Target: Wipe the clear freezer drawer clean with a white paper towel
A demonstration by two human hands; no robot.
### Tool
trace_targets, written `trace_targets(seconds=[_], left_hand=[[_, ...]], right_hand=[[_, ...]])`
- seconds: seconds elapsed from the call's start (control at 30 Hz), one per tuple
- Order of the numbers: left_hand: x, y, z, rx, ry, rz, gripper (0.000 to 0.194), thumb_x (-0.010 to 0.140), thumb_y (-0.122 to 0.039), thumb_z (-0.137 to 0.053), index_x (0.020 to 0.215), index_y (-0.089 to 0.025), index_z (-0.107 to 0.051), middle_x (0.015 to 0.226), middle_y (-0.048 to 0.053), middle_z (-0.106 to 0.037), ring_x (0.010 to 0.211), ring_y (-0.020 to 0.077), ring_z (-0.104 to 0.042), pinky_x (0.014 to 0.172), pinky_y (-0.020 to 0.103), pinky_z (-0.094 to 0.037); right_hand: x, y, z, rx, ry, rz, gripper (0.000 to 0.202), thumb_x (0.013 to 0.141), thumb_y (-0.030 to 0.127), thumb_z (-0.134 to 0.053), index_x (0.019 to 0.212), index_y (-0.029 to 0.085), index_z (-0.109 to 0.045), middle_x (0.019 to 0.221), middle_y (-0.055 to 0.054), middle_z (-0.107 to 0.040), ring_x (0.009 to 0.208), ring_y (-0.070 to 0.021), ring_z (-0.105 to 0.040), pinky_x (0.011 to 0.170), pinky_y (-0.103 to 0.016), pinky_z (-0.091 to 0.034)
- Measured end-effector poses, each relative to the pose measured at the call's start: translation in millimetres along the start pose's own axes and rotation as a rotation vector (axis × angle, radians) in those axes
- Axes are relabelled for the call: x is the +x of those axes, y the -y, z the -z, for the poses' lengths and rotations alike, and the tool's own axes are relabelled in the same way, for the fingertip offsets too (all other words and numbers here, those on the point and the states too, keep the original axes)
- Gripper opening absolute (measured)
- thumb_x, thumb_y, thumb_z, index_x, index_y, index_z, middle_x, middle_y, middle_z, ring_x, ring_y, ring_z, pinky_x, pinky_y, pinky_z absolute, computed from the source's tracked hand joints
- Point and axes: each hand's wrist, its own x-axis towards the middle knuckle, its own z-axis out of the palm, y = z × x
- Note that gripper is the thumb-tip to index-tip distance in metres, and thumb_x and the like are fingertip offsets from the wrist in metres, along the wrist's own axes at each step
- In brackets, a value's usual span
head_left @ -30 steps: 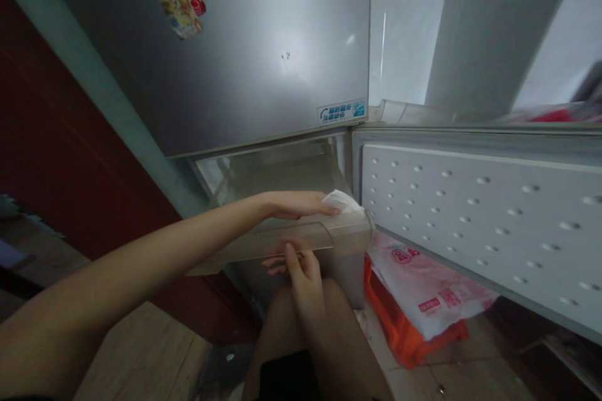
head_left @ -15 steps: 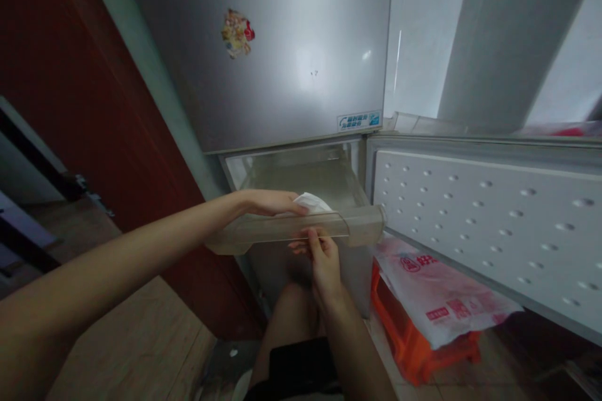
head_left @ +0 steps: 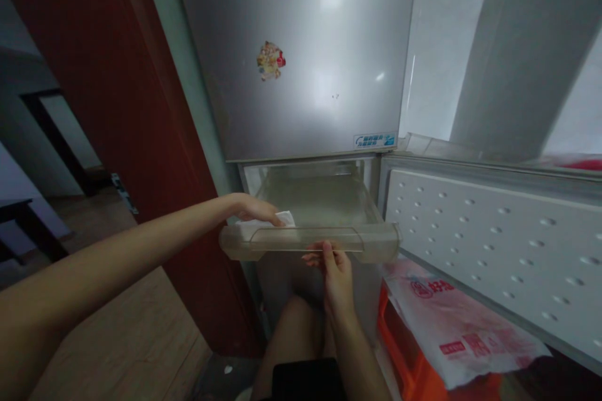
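A clear plastic freezer drawer point(head_left: 324, 197) is pulled partway out of the lower compartment of a silver fridge point(head_left: 310, 106). My left hand point(head_left: 258, 208) reaches over the drawer's front with a white tissue point(head_left: 286, 219) under its fingers, pressed to the inner side of the front wall at the left. Some of the tissue shows through the clear plastic. My right hand point(head_left: 336, 266) grips the lower edge of the drawer front, thumb outside and fingers curled beneath it.
The lower fridge door point(head_left: 493, 232) stands swung out to the right. Below it, a white plastic bag with red print point(head_left: 461, 319) lies over an orange stool point(head_left: 404, 351). A dark red door point(head_left: 155, 106) is at the left. My knees are under the drawer.
My left hand has slid the tissue leftward along the drawer front, from near the middle. My right hand keeps its hold on the edge. The camera view has shifted.
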Motion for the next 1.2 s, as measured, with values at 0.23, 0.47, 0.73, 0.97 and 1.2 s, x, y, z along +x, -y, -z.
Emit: trace_targets(seconds=[0.23,0.47,0.73,0.97,1.2], left_hand=[[41.2,-44.5,-37.5,0.172,0.203,-0.093,0.023,0.074,-0.038,-0.062,0.066,-0.017,-0.07,0.056,0.002,-0.066,0.063,0.0187,-0.061,0.063,0.026,-0.049],[75.7,-88.4,-83.7,0.13,0.158,-0.233,0.028,0.085,-0.03,-0.053,0.066,-0.013,-0.064,0.06,0.003,-0.065,0.055,0.0159,-0.054,0.054,0.025,-0.042],[53.4,-72.7,-56.4,-0.057,0.274,-0.221,0.022,0.081,-0.033,-0.06,0.078,-0.013,-0.068,0.066,0.005,-0.07,0.07,0.0205,-0.066,0.069,0.029,-0.052],[13.2,-19.8,-9.1,-0.19,0.189,0.008,0.029,0.068,-0.038,-0.076,0.087,-0.016,-0.071,0.077,0.007,-0.074,0.082,0.0241,-0.07,0.073,0.03,-0.055],[-4.7,14.4,18.0,-0.083,0.165,0.204,0.032,0.08,-0.031,-0.066,0.106,-0.012,-0.065,0.081,0.005,-0.075,0.088,0.0231,-0.069,0.082,0.031,-0.052]], right_hand=[[-0.6,-2.1,-1.7,-0.036,-0.027,0.009,0.042,0.076,0.058,-0.067,0.082,0.017,-0.062,0.078,-0.003,-0.072,0.058,-0.0141,-0.067,0.054,-0.025,-0.051],[-1.4,0.1,-1.1,-0.047,0.003,0.023,0.04,0.08,0.056,-0.065,0.083,0.016,-0.063,0.077,-0.004,-0.072,0.059,-0.0146,-0.067,0.055,-0.026,-0.051],[0.9,-2.3,2.5,-0.039,0.016,0.031,0.037,0.082,0.052,-0.064,0.083,0.015,-0.064,0.078,-0.003,-0.072,0.058,-0.0121,-0.066,0.056,-0.023,-0.049],[1.2,-0.8,2.1,-0.051,0.014,0.034,0.038,0.081,0.053,-0.066,0.082,0.015,-0.064,0.08,-0.005,-0.073,0.061,-0.0128,-0.067,0.055,-0.023,-0.05],[3.8,-4.1,2.8,-0.089,-0.024,0.012,0.049,0.072,0.064,-0.067,0.079,0.016,-0.063,0.072,-0.004,-0.072,0.057,-0.0149,-0.067,0.053,-0.025,-0.05]])
